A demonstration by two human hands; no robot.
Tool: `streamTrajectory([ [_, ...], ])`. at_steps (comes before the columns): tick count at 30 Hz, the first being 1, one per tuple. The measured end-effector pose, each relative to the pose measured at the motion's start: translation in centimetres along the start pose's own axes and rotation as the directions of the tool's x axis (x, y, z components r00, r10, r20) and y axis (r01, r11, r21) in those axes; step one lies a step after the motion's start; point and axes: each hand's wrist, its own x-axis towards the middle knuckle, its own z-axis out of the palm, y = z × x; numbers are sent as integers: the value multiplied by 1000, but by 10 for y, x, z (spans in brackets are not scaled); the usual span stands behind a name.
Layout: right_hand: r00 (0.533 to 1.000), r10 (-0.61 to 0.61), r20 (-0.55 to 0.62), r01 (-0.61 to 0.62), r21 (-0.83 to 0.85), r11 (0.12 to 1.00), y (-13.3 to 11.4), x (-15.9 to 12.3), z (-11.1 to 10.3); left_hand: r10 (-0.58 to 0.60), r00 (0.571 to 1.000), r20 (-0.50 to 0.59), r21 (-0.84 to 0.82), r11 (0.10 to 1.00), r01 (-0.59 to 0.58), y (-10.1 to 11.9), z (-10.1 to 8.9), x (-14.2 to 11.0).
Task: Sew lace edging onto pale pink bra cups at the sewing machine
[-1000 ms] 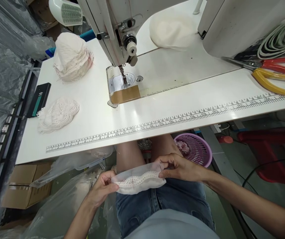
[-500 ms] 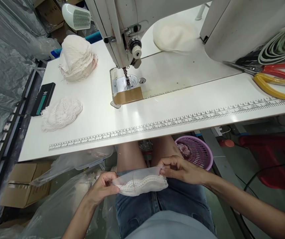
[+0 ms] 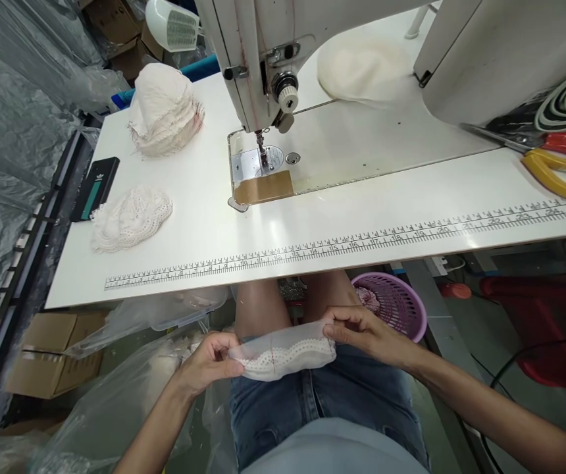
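A sheer white fabric piece with a scalloped lace edge (image 3: 283,359) is stretched between my hands above my lap. A thin red thread line crosses it. My left hand (image 3: 211,362) pinches its left end between thumb and fingers. At the right end, my right hand (image 3: 359,332) grips the upper corner the same way. In front of me stands a sewing machine (image 3: 263,155), its presser foot over the metal plate. On the table's left side lie a lace piece (image 3: 132,218) and a taller stack of white fabric pieces (image 3: 164,112).
A ruler strip (image 3: 312,250) runs along the front of the white table (image 3: 204,217). Scissors (image 3: 544,158) with red and yellow handles lie at right. A dark phone-like box (image 3: 95,189) is at left. Below are a purple basket (image 3: 411,303) and cardboard box (image 3: 56,355).
The view has shifted, so the table and machine appear farther right. Both hands keep hold of the lace-edged fabric, which has tilted slightly, its right end a little higher.
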Motion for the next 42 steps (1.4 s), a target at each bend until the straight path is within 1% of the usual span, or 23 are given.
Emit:
streamTrajectory([
  [2,1000,-7,27,7,10,1000,1,-1,-2,1,1000,14,9,1000,-1,2,1,1],
  [6,992,-20,128,11,73,997,1,-2,-6,-7,999,53,43,999,5,9,3,3],
  [8,986,-20,165,7,77,997,2,-2,-8,0,997,74,60,998,-4,13,3,5],
  [13,982,37,184,-34,-20,999,3,-2,-11,50,988,145,96,993,-64,19,4,9],
  [16,981,42,188,-23,-103,994,0,4,-7,39,983,181,131,989,-63,21,5,12],
  [18,976,46,212,-21,-117,993,-1,10,-3,21,980,200,158,986,-53,23,6,13],
  [21,959,67,276,-44,-87,995,-1,18,4,-8,972,236,192,981,-39,27,7,15],
  [23,953,78,293,-51,-97,994,0,21,6,-17,967,254,214,976,-39,29,7,17],
  [26,954,80,288,-39,-147,988,0,23,5,-8,962,273,237,970,-59,28,5,19],
  [28,949,85,305,-30,-183,983,-2,23,2,-1,958,287,249,966,-73,26,3,21],
  [32,924,109,367,-18,-243,970,-10,23,-1,-19,957,289,264,963,-60,22,2,26],
  [36,906,119,407,-14,-252,968,-13,28,7,-33,952,303,244,969,-45,22,6,31],
  [39,915,98,392,4,-251,968,-10,34,13,-43,962,271,261,965,-30,23,9,32],
  [42,920,66,387,30,-237,971,-9,36,15,-39,966,255,290,956,-38,24,9,32],
])
